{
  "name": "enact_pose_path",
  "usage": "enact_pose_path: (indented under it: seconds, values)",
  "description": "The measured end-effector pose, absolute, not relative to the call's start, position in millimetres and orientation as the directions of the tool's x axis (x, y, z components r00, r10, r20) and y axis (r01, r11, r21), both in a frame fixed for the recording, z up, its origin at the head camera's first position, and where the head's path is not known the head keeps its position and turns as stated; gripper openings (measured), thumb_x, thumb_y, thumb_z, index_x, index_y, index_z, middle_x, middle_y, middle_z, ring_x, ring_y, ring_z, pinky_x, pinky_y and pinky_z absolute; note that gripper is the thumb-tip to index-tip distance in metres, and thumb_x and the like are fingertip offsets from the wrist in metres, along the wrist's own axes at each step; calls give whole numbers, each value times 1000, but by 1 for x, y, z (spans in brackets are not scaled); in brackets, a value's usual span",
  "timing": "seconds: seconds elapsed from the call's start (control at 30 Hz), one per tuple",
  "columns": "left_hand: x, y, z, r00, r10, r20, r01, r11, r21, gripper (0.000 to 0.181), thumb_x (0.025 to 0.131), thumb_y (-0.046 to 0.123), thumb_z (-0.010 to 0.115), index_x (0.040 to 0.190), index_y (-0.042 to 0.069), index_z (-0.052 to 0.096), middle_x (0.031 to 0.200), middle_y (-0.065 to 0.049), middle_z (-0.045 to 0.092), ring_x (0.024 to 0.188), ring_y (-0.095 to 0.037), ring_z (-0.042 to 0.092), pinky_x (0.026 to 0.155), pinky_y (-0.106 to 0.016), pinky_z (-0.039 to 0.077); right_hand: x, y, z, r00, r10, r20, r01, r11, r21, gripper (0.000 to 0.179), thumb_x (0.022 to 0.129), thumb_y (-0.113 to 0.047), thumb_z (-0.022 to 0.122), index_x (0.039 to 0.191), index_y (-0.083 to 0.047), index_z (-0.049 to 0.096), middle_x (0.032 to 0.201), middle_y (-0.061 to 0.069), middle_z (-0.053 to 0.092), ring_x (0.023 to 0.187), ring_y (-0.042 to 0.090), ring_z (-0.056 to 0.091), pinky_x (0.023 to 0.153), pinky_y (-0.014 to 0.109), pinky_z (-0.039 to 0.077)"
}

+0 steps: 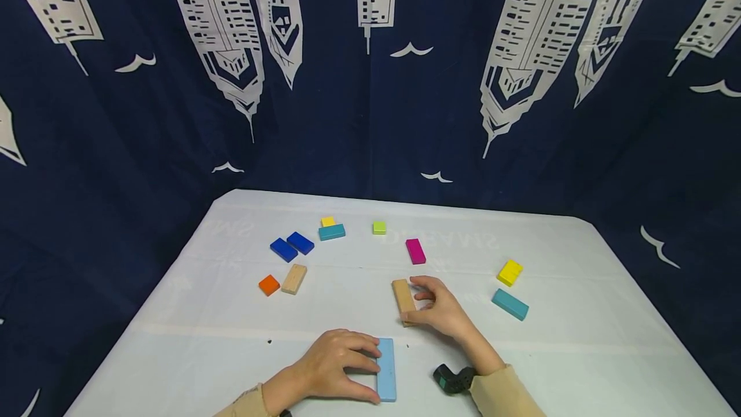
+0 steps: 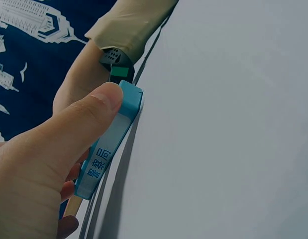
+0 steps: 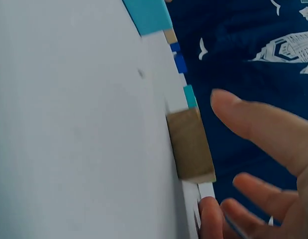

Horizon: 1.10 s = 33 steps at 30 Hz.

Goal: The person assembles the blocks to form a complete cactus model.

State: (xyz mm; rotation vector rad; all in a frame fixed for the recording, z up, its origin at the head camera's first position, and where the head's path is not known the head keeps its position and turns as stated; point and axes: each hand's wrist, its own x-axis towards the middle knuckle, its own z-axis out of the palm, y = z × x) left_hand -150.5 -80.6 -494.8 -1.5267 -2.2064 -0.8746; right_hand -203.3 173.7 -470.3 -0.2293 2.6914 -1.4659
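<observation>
In the head view my left hand (image 1: 341,365) pinches a light blue block (image 1: 386,370) at the table's near side, thumb at its near end and fingertips along its left edge. Dark printed characters show on that block's side in the left wrist view. Ahead and to the right, my right hand (image 1: 442,309) curves around a plain wooden block (image 1: 403,300). In the right wrist view its thumb (image 3: 253,117) and fingers are spread, with a gap between the thumb and the wooden block (image 3: 191,144).
Left of centre lie an orange block (image 1: 269,285), a second wooden block (image 1: 294,279) and two dark blue blocks (image 1: 283,250). Farther back are a teal block (image 1: 332,232), a lime block (image 1: 379,228) and a magenta block (image 1: 415,251). A yellow block (image 1: 510,272) and another teal block (image 1: 510,304) lie right.
</observation>
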Motion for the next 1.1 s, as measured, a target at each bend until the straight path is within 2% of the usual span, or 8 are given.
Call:
enact_pose_path:
  seconds: [0.07, 0.2, 0.37, 0.53, 0.7, 0.93, 1.1]
  values:
    - [-150, -81, -495, -385, 728, 567, 918, 243, 313, 35, 75, 54, 72, 91, 23, 76, 103, 10, 68, 110, -4, 57, 87, -18, 45, -204, 178, -471, -973, -228, 41, -158, 525, -836, 79, 63, -24, 88, 131, -9, 51, 128, 7, 51, 109, 24, 53, 90, 39, 45]
    - [-150, -81, -494, -393, 728, 562, 914, 244, 323, 36, 74, 54, 72, 90, 23, 76, 103, 11, 68, 110, -3, 57, 87, -18, 45, -207, 186, -474, -937, -339, 85, -257, 505, -824, 87, 63, -28, 88, 137, -12, 46, 139, 6, 46, 128, 27, 41, 105, 48, 31]
    - [-152, -81, -495, -371, 729, 576, 926, 240, 293, 34, 75, 53, 72, 90, 23, 76, 102, 10, 68, 109, -4, 57, 86, -18, 45, -213, 191, -480, -906, -414, 93, -307, 489, -816, 92, 62, -33, 87, 141, -16, 42, 144, 1, 42, 134, 25, 34, 108, 49, 24]
    - [-152, -82, -494, -382, 729, 568, 920, 240, 311, 34, 75, 53, 73, 91, 23, 76, 103, 10, 68, 109, -4, 57, 87, -18, 45, -219, 192, -483, -868, -483, 113, -363, 465, -807, 89, 62, -33, 87, 138, -16, 45, 146, 1, 39, 134, 25, 33, 108, 53, 22]
    - [-152, -82, -494, -372, 726, 578, 925, 236, 299, 33, 75, 52, 73, 90, 23, 76, 103, 10, 68, 108, -5, 58, 86, -19, 46, -220, 191, -484, -870, -477, 121, -373, 480, -794, 80, 62, -32, 87, 131, -18, 51, 142, 2, 42, 128, 26, 37, 105, 53, 25]
    - [-152, -82, -494, -355, 725, 590, 933, 229, 279, 33, 74, 52, 74, 90, 23, 76, 102, 10, 68, 108, -5, 58, 86, -19, 46, -217, 182, -484, -919, -351, 177, -363, 580, -729, 77, 62, -36, 87, 125, -12, 50, 131, 1, 49, 113, 19, 47, 96, 42, 41]
    - [-151, -82, -494, -361, 727, 584, 930, 235, 282, 34, 74, 53, 73, 90, 23, 76, 102, 10, 68, 109, -4, 58, 86, -18, 45, -214, 175, -482, -917, -319, 240, -390, 594, -704, 76, 62, -34, 88, 123, -8, 53, 128, 2, 53, 108, 16, 51, 90, 36, 46]
